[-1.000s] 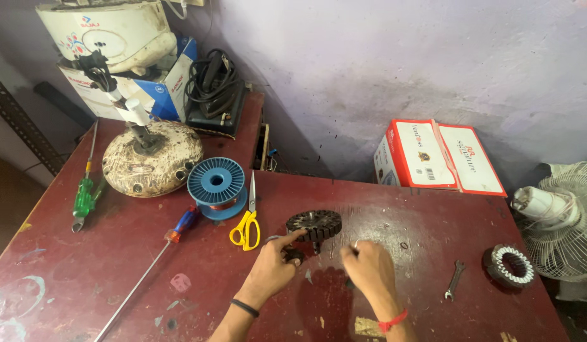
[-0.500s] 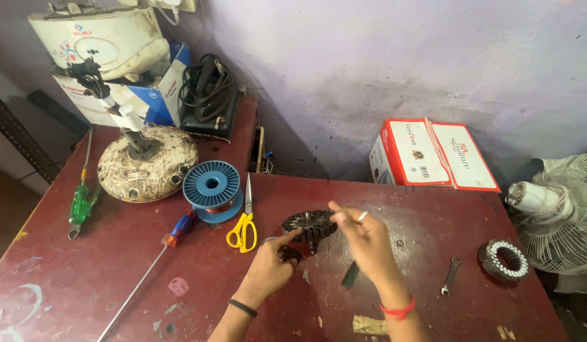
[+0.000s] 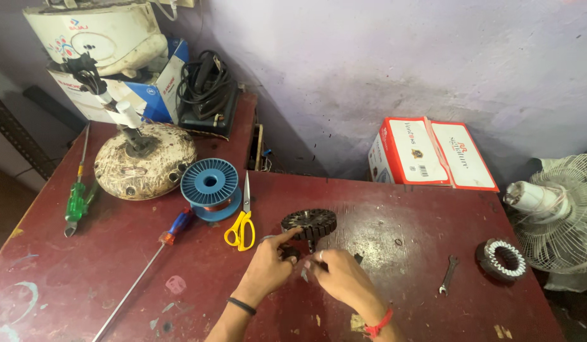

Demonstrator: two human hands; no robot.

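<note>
The left hand (image 3: 268, 269) is stretched forward with its index finger laid against the near rim of a dark, toothed stator core (image 3: 310, 223) that sits on the dark red tabletop (image 3: 401, 291), just beyond both hands. The other fingers curl loosely; whether they clasp the small dark piece (image 3: 289, 253) under them, I cannot tell. The right hand (image 3: 341, 275) is pinched shut on a small thin pale bit (image 3: 305, 272), too small to make out, held just short of the core.

That core looks like stacked steel: stiff, heavy for its size, not fragile, though the slotted edge would be rough on the fingers. I would judge the safest hold to be across the outer rim, thumb on one side and fingers opposite, or through the centre hole.

Left of the left hand lie yellow-handled scissors (image 3: 241, 223), and past them a blue wire spool (image 3: 210, 187) and a long screwdriver (image 3: 144, 266). Well off to the right of the right hand are a small spanner (image 3: 448, 275) and a wound stator ring (image 3: 501, 259).
</note>
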